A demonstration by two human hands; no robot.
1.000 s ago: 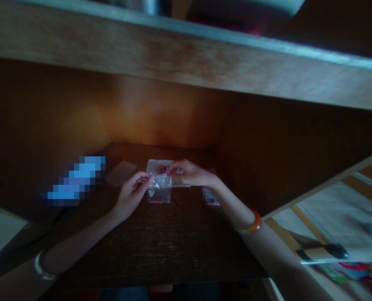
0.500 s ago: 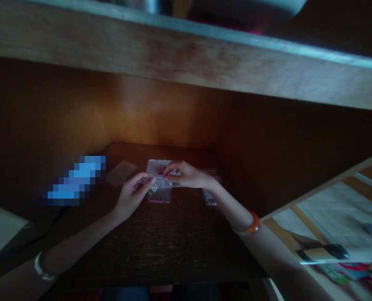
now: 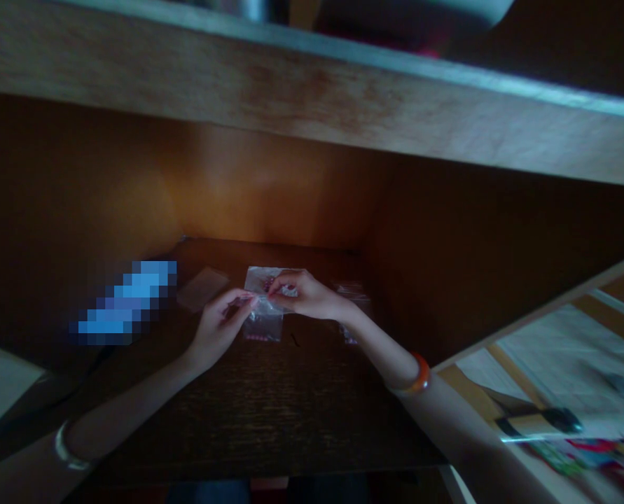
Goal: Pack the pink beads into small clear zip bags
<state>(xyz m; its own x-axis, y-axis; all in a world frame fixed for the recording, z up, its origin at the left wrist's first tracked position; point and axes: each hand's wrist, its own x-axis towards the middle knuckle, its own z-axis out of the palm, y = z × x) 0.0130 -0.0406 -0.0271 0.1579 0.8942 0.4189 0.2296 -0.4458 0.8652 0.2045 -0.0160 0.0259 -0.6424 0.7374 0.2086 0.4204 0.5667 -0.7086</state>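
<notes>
My left hand (image 3: 221,318) is closed in a pinch at the upper left edge of a small clear plastic bag (image 3: 265,325), which has a row of pink beads along its bottom. On the other side of that bag's top edge, the thumb and forefinger of my right hand (image 3: 312,294) are also pinched together; the fingertips partly hide what they grip. Just behind lies a larger clear bag (image 3: 256,275) with dark red beads (image 3: 268,283) on it or in it, partly covered by my right hand.
A flat pale packet (image 3: 204,289) lies to the left, beside a lit, blurred-out screen (image 3: 133,297) with a cable. More bagged beads (image 3: 351,332) lie behind my right wrist. Wooden walls enclose the dark tabletop (image 3: 269,406), and a shelf edge (image 3: 312,91) hangs above.
The small bag and both hands have shifted slightly to the left. My right fingers stay pinched near the bag's top edge.
</notes>
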